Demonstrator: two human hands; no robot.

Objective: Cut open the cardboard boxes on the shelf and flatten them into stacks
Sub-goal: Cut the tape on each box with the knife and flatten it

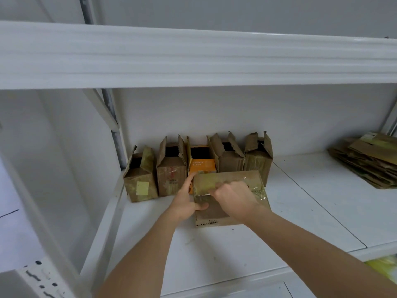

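Note:
A brown cardboard box (pixel 229 179) wrapped in yellowed tape lies on the white shelf (pixel 214 250), in front of a row of opened boxes. My left hand (pixel 186 202) holds its left end, index finger straight along the side and thumb on the near face. My right hand (pixel 234 196) sits on top of the box with fingers curled at the tape seam; whether it holds a tool is hidden. Behind stand several upright boxes with raised flaps, among them a brown one (pixel 140 179) with a yellow label and an orange one (pixel 203 165).
A stack of flattened cardboard (pixel 369 164) lies at the right end of the shelf. An upper shelf beam (pixel 193 59) crosses overhead. A metal upright (pixel 116 134) stands at the back left. Something yellow (pixel 384 269) shows on the level below.

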